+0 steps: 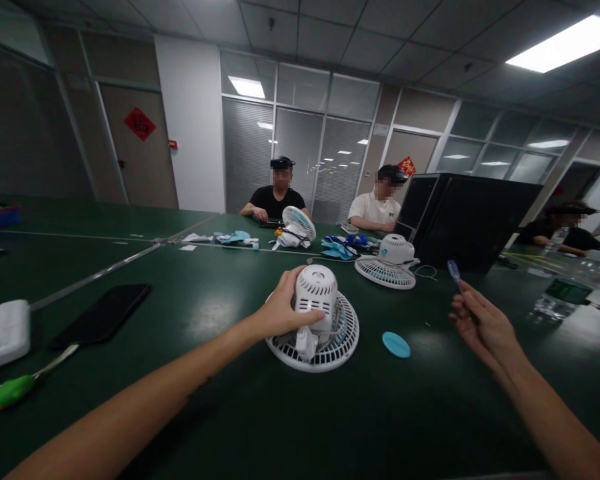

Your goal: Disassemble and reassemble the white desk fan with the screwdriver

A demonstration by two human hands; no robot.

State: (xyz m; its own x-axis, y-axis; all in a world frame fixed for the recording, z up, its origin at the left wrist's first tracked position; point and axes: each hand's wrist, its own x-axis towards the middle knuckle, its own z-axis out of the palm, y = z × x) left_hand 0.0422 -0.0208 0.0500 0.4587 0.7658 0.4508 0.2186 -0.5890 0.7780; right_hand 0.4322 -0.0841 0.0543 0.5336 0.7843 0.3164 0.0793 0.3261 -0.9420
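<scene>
A small white fan lies face down on its round grille on the dark green table. My left hand is wrapped round the fan's motor housing from the left. To the right, above the table, my right hand is closed on a thin tool with a blue-purple tip, pointing up and away. A round light-blue cap lies on the table between the fan and my right hand.
A second white fan lies face down behind. A black phone, a white box and a green-handled screwdriver lie at the left. A black box stands at the right. Three other people sit across, with fan parts.
</scene>
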